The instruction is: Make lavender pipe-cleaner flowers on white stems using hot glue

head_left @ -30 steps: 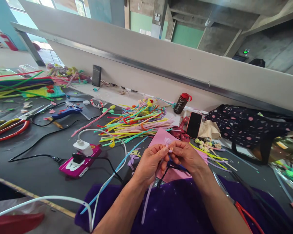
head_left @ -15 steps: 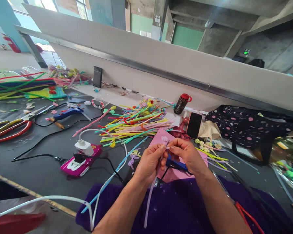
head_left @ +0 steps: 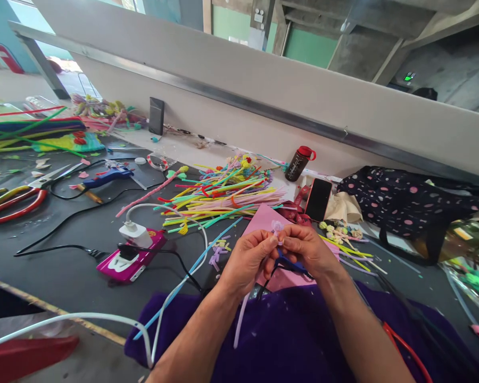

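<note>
Close together over a pink sheet (head_left: 263, 217), my two hands meet at a small lilac flower-like piece (head_left: 277, 225). My left hand (head_left: 249, 258) pinches it between thumb and finger, and a long lilac pipe cleaner (head_left: 240, 323) hangs below that palm. From the other side my right hand (head_left: 306, 247) pinches the same piece, its fingers curled. The fingertips hide exactly where the piece joins the stem. Partly covered behind my right hand is a blue tool with a black cord. Short lilac and yellow cut pieces (head_left: 215, 257) lie left of my left hand.
Behind my hands lies a heap of coloured pipe cleaners (head_left: 223, 201). A magenta power strip (head_left: 133, 260) with cables, a blue glue gun (head_left: 109, 177) and large scissors (head_left: 40, 186) are at left. A bottle (head_left: 298, 164), a phone (head_left: 318, 199) and a dark patterned bag (head_left: 403, 199) stand right.
Both hands have shifted slightly right within the view, still pinching the lilac piece. Less of the hanging stem shows below my left hand. The camera view has tilted a little downward.
</note>
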Motion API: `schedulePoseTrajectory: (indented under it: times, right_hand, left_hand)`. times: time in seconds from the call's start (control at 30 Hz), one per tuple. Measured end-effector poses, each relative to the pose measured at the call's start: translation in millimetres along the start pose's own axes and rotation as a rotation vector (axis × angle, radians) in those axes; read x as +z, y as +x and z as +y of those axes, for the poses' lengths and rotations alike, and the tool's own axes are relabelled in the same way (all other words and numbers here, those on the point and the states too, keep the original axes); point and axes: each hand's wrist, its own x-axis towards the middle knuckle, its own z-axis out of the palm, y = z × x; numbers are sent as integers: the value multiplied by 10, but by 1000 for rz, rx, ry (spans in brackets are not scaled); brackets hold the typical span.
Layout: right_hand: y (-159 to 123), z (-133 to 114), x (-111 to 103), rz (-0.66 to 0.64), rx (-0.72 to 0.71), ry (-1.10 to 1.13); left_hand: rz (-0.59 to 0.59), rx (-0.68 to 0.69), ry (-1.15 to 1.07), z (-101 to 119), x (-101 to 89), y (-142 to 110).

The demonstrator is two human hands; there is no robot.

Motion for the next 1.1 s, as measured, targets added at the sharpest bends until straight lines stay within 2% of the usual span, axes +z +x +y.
schedulePoseTrajectory:
  times: [0.33, 0.47, 0.57, 0.67, 0.73, 0.77, 0.87, 0.97, 1.1]
  right_hand:
    - [-11, 11, -40, -36, 25, 16]
    - [-11, -18, -32, -43, -4, -60]
    - [-10, -75, -95, 46, -54, -367]
    - [-54, -99, -219, 175, -90, -952]
    - [-107, -50, -290, 171, -35, -1334]
    - [-135, -3, -312, 148, -9, -1415]
    - [-185, 189, -326, 122, 31, -1495]
    - [-172, 366, -308, 152, 40, -1529]
    - [-133, 433, -299, 174, 37, -1515]
  left_hand:
    - [-1, 32, 34, -24, 19, -15]
    - [7, 29, 31, -35, 20, -24]
    - [27, 42, -8, -35, 0, -3]
    - [37, 37, -80, -10, -32, 18]
    - [50, 29, -123, 13, -50, 22]
    - [58, 27, -139, 23, -56, 20]
    - [63, 21, -153, 39, -57, 6]
    - [75, 20, -150, 40, -43, -8]
    - [108, 41, -151, 38, -33, -17]
